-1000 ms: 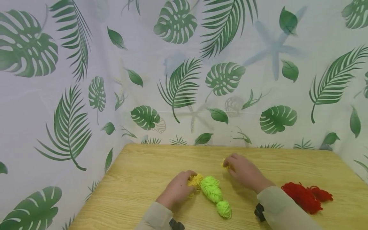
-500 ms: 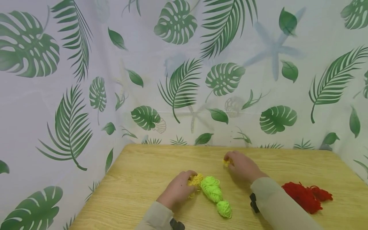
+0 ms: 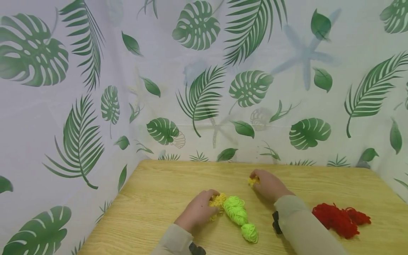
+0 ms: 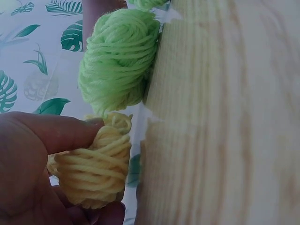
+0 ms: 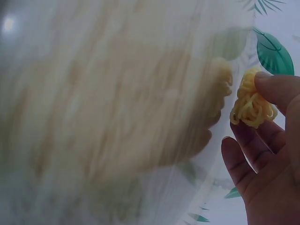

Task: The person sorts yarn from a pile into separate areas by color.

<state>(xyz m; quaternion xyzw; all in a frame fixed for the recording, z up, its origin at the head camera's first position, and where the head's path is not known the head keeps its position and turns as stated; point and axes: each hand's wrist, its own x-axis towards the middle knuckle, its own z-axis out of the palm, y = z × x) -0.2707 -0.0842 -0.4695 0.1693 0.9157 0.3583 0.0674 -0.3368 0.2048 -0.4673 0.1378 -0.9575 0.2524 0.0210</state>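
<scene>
My left hand (image 3: 199,209) grips a bundle of yellow yarn (image 4: 93,173) between thumb and fingers, low over the wooden table. Touching or nearly touching that bundle is a skein of bright green yarn (image 3: 236,210), pinched narrow near its lower end into a smaller ball (image 3: 249,232). Farther back and to the right, my right hand (image 3: 270,186) pinches a small yellow yarn tuft (image 5: 253,103) between thumb and fingertips. Loops of the tuft show in the right wrist view. Whether a strand links the two yellow pieces cannot be seen.
A red yarn bundle (image 3: 338,217) lies on the table (image 3: 153,184) at the right, beside my right sleeve (image 3: 306,223). Behind the table's far edge hangs a white leaf-printed cloth (image 3: 204,152), which also runs along the left side.
My right hand has shifted slightly right with the small yellow tuft, and its forearm has swung a little left. The left hand, green yarn and red yarn keep their places.
</scene>
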